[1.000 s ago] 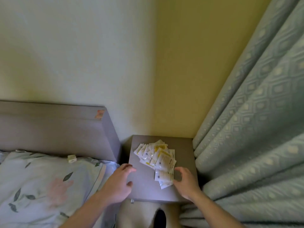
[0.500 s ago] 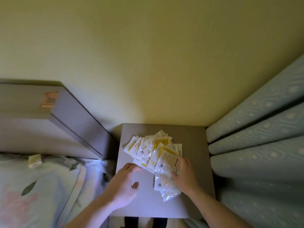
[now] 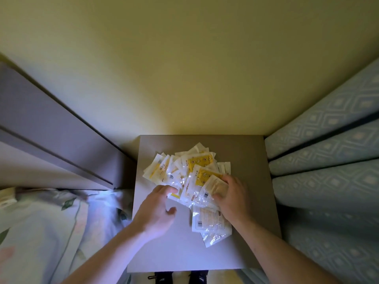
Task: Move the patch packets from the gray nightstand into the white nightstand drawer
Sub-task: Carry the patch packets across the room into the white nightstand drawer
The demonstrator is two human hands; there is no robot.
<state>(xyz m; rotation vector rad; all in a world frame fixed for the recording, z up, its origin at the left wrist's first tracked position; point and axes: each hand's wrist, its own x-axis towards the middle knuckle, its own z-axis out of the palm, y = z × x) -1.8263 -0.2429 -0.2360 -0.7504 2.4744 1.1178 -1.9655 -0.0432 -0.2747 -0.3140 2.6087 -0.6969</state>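
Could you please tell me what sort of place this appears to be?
Most likely a bedroom: a gray nightstand stands between a bed's headboard with floral bedding and patterned curtains.

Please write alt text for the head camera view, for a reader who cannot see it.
Two bare hands reach into a loose pile of patch packets on a gray nightstand; the right hand grips one packet, the left hand touches the pile's edge. A bed lies left, curtains right.
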